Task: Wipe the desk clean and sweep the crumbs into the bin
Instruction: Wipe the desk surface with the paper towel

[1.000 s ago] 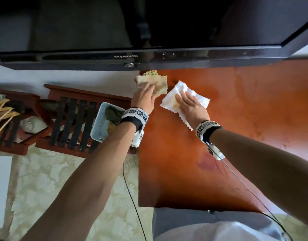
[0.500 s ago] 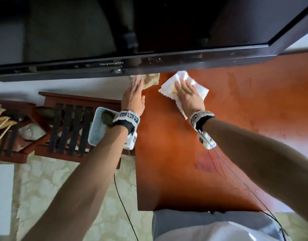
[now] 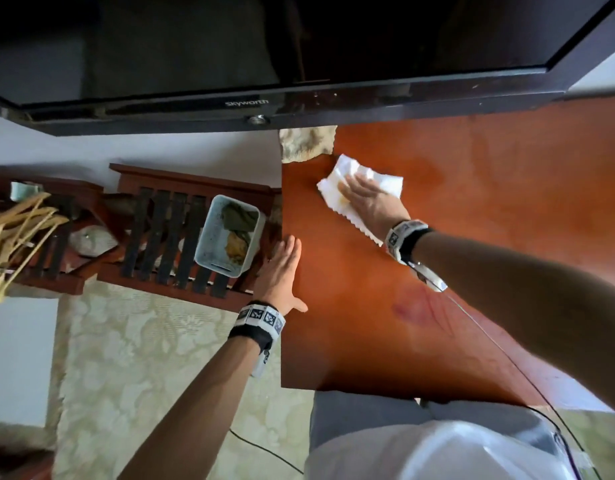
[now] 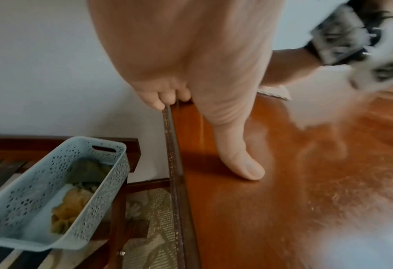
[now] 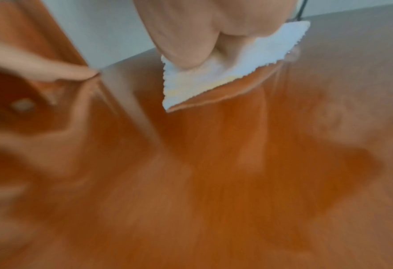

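Right hand [image 3: 370,202] flat, grip wide with fingers straight, pressing white cloth [image 3: 363,180] onto table [image 3: 437,271] near its far left corner, just below the TV [image 3: 299,64]. Left hand [image 3: 282,271] also flat and holding nothing, thumb on table top, fingers over left edge. Cloth crumpled, zigzag-cut edges, yellowish stain; light blue bin [image 3: 230,233] left of table on slatted bench [image 3: 160,230], scraps inside.

A cloth [image 3: 361,188] is spread on the table [image 3: 437,271]; a bin [image 3: 212,237] is placed left of it, on a rack [image 3: 167,237].
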### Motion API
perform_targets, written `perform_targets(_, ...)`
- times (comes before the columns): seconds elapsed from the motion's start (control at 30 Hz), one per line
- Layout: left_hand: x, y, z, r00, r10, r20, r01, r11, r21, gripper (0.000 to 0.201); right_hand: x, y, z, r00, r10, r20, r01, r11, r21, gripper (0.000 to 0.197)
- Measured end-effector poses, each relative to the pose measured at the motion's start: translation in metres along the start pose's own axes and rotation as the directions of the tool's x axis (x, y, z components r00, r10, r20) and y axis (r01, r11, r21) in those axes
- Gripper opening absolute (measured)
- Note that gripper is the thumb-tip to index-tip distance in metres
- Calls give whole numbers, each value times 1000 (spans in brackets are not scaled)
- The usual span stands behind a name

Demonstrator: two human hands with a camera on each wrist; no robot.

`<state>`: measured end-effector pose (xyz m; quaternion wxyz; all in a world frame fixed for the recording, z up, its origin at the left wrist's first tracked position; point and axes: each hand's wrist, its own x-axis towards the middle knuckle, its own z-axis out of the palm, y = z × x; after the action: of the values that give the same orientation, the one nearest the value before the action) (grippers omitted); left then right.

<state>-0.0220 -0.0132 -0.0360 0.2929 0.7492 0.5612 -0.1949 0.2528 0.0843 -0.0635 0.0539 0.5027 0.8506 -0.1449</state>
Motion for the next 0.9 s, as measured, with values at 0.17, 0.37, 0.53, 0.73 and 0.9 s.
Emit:
perform_targets(0.17,-2,6,-5,1000,-11,-1,11,999,36,156,-97,-44,46,967,-249,47,249,968,13,77)
perform_targets(0.37,-1,29,-15,996,48,73,-60,983,174,178,-155,-67,47,886,-416,205,356,893,274,75)
perform_targets(0.53,6,41,-6,999,-3,54,-5,988,155,183,-108,-27,31,964,-209,166,162,953,256,62)
perform_targets(0.73,4,50,-7,996,-44,72,34,990,139,173,-3,51,-13,997,6,76,-18,988,156,66)
perform_targets(0.9,3,53,-11,991,-81,108,69,991,111,167,64,112,-43,979,138,148,-160,976,148,56)
